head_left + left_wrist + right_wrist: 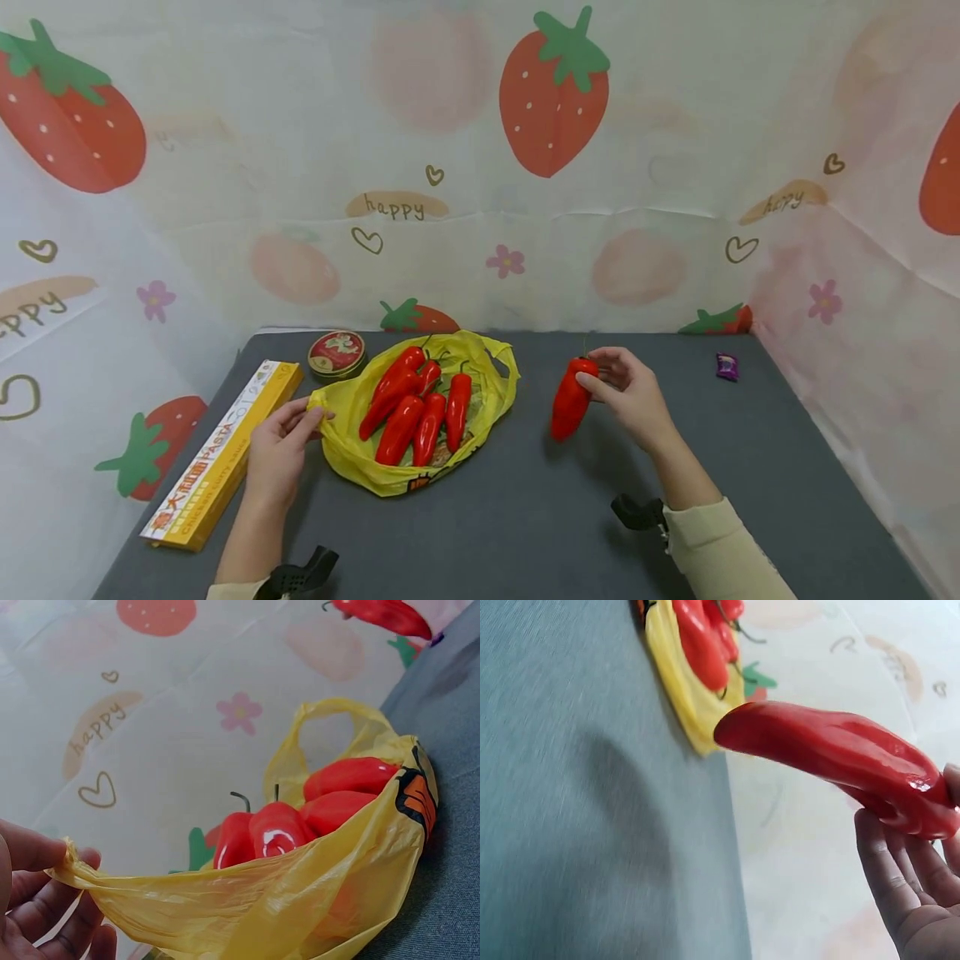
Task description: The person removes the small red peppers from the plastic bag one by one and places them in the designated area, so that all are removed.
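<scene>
A yellow plastic bag (495, 408) lies spread on the grey table with several red chili peppers (400, 429) inside it. My left hand (277, 450) pinches the bag's left edge between thumb and fingers; the left wrist view shows that edge pulled up taut. To the right of the bag, my right hand (630, 396) holds one more red pepper (572, 404) near its stem end, tip pointing down. In the right wrist view this pepper (840, 754) is clear of the table, with its shadow on the surface below.
Left of the bag lies a long yellow and white pasta box (225, 454). Behind the bag's left side stands a round red tin (337, 354). A small purple wrapped candy (727, 367) sits at the far right. A strawberry-print cloth (465, 167) hangs around the table.
</scene>
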`<action>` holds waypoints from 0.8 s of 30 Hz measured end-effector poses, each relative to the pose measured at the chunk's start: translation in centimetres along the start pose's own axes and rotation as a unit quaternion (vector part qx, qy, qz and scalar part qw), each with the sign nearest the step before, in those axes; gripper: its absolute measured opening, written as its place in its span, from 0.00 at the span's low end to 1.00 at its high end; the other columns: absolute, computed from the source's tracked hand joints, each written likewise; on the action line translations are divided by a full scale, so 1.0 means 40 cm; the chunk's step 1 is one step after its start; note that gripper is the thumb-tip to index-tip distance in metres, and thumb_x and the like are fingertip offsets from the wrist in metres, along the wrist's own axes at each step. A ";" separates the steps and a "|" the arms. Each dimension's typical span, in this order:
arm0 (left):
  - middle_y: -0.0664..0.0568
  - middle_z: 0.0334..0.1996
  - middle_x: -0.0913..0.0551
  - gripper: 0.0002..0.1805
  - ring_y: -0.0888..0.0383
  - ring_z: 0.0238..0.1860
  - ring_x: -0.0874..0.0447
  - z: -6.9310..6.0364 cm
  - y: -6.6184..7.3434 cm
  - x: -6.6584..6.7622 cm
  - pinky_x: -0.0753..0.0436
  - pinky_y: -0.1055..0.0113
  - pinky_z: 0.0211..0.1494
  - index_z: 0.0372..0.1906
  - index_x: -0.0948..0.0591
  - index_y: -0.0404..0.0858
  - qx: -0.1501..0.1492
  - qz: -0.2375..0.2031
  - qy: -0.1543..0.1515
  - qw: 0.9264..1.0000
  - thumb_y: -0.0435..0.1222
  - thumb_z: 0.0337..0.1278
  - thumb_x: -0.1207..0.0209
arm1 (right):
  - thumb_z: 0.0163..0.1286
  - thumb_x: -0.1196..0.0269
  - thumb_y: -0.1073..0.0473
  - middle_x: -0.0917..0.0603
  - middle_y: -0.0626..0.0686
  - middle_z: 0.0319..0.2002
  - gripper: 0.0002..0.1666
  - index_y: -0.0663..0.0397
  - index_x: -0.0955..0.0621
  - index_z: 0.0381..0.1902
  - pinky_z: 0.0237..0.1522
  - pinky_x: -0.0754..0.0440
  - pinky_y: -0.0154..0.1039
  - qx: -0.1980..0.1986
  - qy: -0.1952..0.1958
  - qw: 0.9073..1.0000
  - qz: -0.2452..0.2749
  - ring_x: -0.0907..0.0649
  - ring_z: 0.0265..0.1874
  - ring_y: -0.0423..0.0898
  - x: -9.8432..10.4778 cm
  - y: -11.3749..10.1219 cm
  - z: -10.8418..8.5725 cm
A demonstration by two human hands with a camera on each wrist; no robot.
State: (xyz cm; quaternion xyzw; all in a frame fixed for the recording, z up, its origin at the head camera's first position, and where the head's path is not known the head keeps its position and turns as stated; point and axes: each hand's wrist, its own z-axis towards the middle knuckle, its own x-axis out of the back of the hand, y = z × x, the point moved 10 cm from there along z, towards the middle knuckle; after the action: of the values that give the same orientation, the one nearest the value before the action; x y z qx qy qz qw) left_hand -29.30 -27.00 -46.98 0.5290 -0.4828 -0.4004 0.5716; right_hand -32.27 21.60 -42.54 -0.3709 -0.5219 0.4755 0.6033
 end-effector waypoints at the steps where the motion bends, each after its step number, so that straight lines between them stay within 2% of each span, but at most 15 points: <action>1: 0.65 0.36 0.12 0.25 0.67 0.43 0.17 0.001 -0.001 0.001 0.17 0.75 0.50 0.62 0.24 0.32 0.001 -0.003 0.001 1.000 0.46 0.71 0.41 | 0.70 0.32 0.53 0.18 0.62 0.59 0.28 0.59 0.26 0.62 0.45 0.14 0.34 -0.002 0.001 1.000 -0.002 0.16 0.51 0.45 0.010 0.004 -0.003; 5: 0.65 0.36 0.12 0.25 0.67 0.43 0.17 0.004 -0.002 0.002 0.17 0.75 0.49 0.62 0.23 0.32 -0.001 0.001 0.002 1.000 0.45 0.72 0.41 | 0.70 0.33 0.51 0.19 0.63 0.60 0.28 0.58 0.24 0.63 0.45 0.14 0.34 -0.016 0.004 1.000 0.000 0.14 0.47 0.35 0.052 0.025 -0.018; 10: 0.66 0.35 0.12 0.24 0.67 0.42 0.17 0.007 -0.007 0.000 0.17 0.74 0.49 0.62 0.23 0.32 0.002 0.001 0.002 1.000 0.44 0.72 0.42 | 0.69 0.32 0.50 0.18 0.62 0.57 0.31 0.59 0.25 0.63 0.46 0.14 0.35 -0.038 0.013 0.999 -0.006 0.14 0.44 0.34 0.108 0.052 -0.032; 16: 0.66 0.36 0.13 0.24 0.67 0.43 0.17 0.008 -0.006 0.001 0.17 0.75 0.49 0.63 0.23 0.32 0.001 0.001 0.000 1.000 0.44 0.72 0.42 | 0.69 0.32 0.47 0.14 0.46 0.49 0.33 0.62 0.25 0.63 0.48 0.14 0.37 -0.067 0.011 0.998 -0.009 0.13 0.44 0.35 0.175 0.097 -0.047; 19: 0.67 0.36 0.13 0.24 0.67 0.43 0.17 0.007 -0.003 0.001 0.17 0.75 0.49 0.63 0.23 0.32 -0.002 0.007 0.001 1.000 0.45 0.73 0.42 | 0.71 0.34 0.49 0.14 0.39 0.46 0.33 0.64 0.26 0.64 0.47 0.14 0.35 -0.064 0.010 0.998 -0.006 0.13 0.43 0.34 0.206 0.114 -0.053; 24: 0.67 0.36 0.13 0.24 0.67 0.42 0.17 0.003 -0.002 -0.004 0.18 0.76 0.49 0.62 0.23 0.32 -0.005 0.009 0.005 1.000 0.44 0.72 0.42 | 0.73 0.36 0.50 0.15 0.35 0.44 0.32 0.67 0.26 0.65 0.45 0.15 0.30 -0.054 0.011 0.998 -0.010 0.14 0.42 0.33 0.249 0.127 -0.057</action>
State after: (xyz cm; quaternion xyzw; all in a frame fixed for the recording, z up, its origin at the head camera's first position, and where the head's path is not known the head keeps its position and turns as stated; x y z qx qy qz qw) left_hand -29.47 -26.90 -47.08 0.5239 -0.4828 -0.3952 0.5799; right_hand -30.96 32.67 -45.00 -0.4030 -0.5436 0.4363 0.5931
